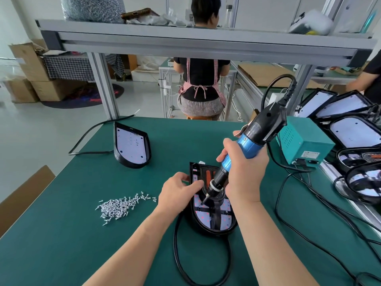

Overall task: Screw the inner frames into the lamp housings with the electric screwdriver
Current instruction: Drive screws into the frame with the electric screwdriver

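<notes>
**Driver bit meets frame at the assembly counter**

A black lamp housing [206, 230] lies face-up near the front middle of the green counter [61, 244]. Its black inner frame [215, 215] is seated over a pale LED board. The bit of an electric screwdriver [247, 145] angles down onto the frame's left side; whether a screw sits under the tip is too small to tell.

The right hand [245, 176] is wrapped fully round the tool's blue barrel. The left hand [177, 193] curls its fingers and thumb over the housing's left rim, pinning it in place.

The shell looks like stiff, light moulded plastic with a rounded back. It would likely rock or skid under the driver's push, so the rim is the sound place to grip it, clear of the delicate-looking board. The driver appears top-heavy, with a stiff cord rising from its cap.

A loose heap of silver screws [119, 207] lies to the left. A second housing [132, 147] stands further back. A teal power box [303, 141] sits to the right, beside a stack of more housings [350, 124]. A black cable [181, 254] loops round the near edge of the work. Beyond the counter, a person in a checked apron [201, 79] sits facing away.
</notes>
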A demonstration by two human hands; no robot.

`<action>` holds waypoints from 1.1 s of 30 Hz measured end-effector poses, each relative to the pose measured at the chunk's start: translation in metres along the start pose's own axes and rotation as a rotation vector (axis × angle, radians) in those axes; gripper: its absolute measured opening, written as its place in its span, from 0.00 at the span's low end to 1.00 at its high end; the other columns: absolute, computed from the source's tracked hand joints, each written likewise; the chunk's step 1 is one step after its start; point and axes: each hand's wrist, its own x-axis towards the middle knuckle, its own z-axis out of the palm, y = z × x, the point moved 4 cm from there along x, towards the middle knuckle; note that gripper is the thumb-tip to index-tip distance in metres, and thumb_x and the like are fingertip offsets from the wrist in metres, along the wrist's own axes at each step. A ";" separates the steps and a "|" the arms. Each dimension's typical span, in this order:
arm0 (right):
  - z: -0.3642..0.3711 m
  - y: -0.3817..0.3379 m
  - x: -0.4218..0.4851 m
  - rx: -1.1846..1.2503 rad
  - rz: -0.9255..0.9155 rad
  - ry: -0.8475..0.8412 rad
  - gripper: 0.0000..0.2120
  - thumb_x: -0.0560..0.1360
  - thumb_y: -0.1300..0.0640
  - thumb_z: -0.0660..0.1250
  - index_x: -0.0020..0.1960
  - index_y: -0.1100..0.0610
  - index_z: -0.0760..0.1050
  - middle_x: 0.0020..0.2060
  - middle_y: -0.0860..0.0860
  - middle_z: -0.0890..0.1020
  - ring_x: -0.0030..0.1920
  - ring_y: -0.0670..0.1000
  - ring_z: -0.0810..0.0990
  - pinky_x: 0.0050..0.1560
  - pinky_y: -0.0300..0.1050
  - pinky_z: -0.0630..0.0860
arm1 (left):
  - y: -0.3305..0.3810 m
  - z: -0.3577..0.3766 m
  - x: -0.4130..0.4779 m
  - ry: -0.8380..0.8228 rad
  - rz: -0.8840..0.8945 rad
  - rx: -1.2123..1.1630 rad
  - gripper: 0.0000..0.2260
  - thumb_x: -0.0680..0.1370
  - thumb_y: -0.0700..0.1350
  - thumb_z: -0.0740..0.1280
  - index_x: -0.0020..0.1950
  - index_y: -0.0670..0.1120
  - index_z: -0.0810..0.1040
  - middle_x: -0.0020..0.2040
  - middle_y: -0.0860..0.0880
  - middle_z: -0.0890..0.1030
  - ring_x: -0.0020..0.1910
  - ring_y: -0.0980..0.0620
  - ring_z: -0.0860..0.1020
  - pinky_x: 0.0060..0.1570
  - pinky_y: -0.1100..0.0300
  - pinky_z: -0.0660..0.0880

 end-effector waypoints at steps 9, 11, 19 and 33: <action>0.003 0.001 -0.002 -0.004 -0.003 -0.027 0.10 0.68 0.64 0.69 0.47 0.56 0.73 0.25 0.50 0.75 0.24 0.49 0.75 0.30 0.35 0.73 | 0.002 -0.001 -0.002 0.000 -0.002 0.010 0.28 0.62 0.65 0.67 0.55 0.51 0.77 0.46 0.52 0.85 0.48 0.50 0.83 0.56 0.46 0.79; 0.003 0.001 -0.003 -0.011 -0.015 -0.029 0.10 0.68 0.64 0.69 0.47 0.55 0.73 0.26 0.50 0.75 0.24 0.49 0.75 0.30 0.36 0.73 | 0.003 -0.001 -0.002 0.001 0.003 0.013 0.28 0.63 0.65 0.67 0.57 0.50 0.77 0.47 0.51 0.84 0.48 0.49 0.83 0.56 0.47 0.79; 0.011 0.006 -0.007 -0.033 -0.029 -0.087 0.09 0.69 0.63 0.69 0.47 0.54 0.74 0.28 0.52 0.75 0.24 0.50 0.75 0.29 0.38 0.72 | 0.008 0.001 -0.003 -0.063 0.040 0.070 0.35 0.59 0.68 0.67 0.56 0.45 0.75 0.45 0.49 0.81 0.43 0.50 0.80 0.38 0.56 0.72; 0.010 0.003 -0.013 -0.032 -0.052 -0.117 0.09 0.68 0.65 0.68 0.43 0.56 0.71 0.27 0.47 0.74 0.23 0.49 0.74 0.27 0.38 0.72 | 0.004 0.010 0.005 -0.064 -0.011 -0.010 0.32 0.54 0.67 0.67 0.49 0.47 0.71 0.45 0.49 0.80 0.42 0.50 0.77 0.40 0.54 0.72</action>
